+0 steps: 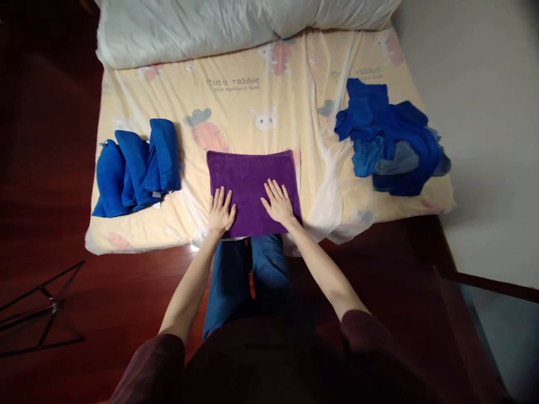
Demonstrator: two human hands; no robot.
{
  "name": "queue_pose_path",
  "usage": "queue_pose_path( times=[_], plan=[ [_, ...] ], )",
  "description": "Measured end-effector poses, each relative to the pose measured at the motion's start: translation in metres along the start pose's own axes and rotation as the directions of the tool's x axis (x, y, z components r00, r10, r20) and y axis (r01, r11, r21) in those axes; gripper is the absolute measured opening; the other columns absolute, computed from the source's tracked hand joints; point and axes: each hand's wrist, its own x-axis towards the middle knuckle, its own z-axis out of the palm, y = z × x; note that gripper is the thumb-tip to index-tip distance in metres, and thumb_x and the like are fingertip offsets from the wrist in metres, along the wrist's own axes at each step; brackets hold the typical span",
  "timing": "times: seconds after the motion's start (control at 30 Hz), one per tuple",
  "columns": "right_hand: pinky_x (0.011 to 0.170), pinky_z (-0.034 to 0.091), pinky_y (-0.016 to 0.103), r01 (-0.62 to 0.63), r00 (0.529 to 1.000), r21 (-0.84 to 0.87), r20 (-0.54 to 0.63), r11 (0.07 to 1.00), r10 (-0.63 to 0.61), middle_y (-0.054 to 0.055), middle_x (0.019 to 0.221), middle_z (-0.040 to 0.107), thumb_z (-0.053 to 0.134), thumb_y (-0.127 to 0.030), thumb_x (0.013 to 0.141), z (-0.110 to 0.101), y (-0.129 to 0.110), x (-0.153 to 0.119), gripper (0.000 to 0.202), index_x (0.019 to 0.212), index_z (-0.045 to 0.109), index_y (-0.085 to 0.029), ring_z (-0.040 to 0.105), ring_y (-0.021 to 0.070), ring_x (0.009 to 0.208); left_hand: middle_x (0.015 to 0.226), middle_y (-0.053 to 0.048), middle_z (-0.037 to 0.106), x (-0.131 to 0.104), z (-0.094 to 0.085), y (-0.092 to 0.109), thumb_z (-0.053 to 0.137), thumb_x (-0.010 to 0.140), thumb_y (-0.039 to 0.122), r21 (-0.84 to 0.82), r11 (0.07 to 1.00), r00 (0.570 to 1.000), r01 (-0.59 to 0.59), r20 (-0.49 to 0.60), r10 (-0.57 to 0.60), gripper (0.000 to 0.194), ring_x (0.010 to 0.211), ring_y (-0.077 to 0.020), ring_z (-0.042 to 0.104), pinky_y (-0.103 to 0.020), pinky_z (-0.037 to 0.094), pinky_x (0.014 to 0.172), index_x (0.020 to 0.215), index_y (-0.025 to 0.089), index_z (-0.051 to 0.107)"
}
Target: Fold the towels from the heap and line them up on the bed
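Observation:
A purple cloth (252,171) lies flat as a rectangle at the near edge of the bed, in front of me. My left hand (220,210) rests on its left side near the lower corner, fingers spread. On the right part of the same cloth lies my right hand (278,203), palm down with its fingers apart. Several blue cloths (164,154), rolled or folded, sit side by side to the left. Off to the right is a loose, crumpled heap of blue cloths (400,140), with a paler, sheer piece among them.
The bed (147,101) has a yellow sheet printed with rabbits and carrots. A rolled pale quilt (202,28) lies along its far side. A wall (484,140) stands at the right; black metal legs (54,306) are on the dark red floor at the lower left.

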Motion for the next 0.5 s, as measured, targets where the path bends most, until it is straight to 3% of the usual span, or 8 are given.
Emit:
queue_pose_path(
  times=[0.1, 0.23, 0.5],
  plan=[
    [0.136, 0.007, 0.052, -0.045, 0.998, -0.012, -0.035, 0.999, 0.044, 0.009, 0.175, 0.022, 0.031, -0.045, 0.109, -0.013, 0.028, -0.015, 0.066, 0.167, 0.026, -0.015, 0.015, 0.0233, 0.164, 0.175, -0.007, 0.018, -0.012, -0.014, -0.02, 0.04, 0.103, 0.046, 0.034, 0.997, 0.998, 0.067, -0.019, -0.067, 0.068, 0.164, -0.0261, 0.011, -0.05, 0.004, 0.135, 0.164, 0.017, 0.038],
    [0.135, 0.008, 0.054, -0.097, 0.992, -0.037, -0.083, 0.995, 0.094, 0.009, 0.175, 0.023, 0.03, -0.044, 0.108, -0.019, 0.052, -0.031, 0.066, 0.167, 0.026, -0.015, 0.016, 0.0236, 0.164, 0.175, -0.008, 0.017, -0.024, -0.019, -0.026, 0.039, 0.102, 0.046, 0.038, 0.995, 0.995, 0.092, -0.035, -0.091, 0.07, 0.164, -0.0263, 0.008, -0.051, 0.001, 0.134, 0.165, 0.016, 0.035],
    [0.135, 0.008, 0.056, -0.145, 0.984, -0.038, -0.109, 0.989, 0.14, 0.011, 0.174, 0.025, 0.03, -0.041, 0.108, -0.019, 0.058, -0.04, 0.064, 0.165, 0.031, -0.013, 0.016, 0.0253, 0.164, 0.175, -0.013, 0.017, -0.051, -0.026, -0.027, 0.038, 0.101, 0.042, 0.033, 0.999, 1.0, 0.031, 0.002, -0.031, 0.071, 0.164, -0.0295, 0.008, -0.053, 0.001, 0.134, 0.165, 0.011, 0.035]
  ],
)
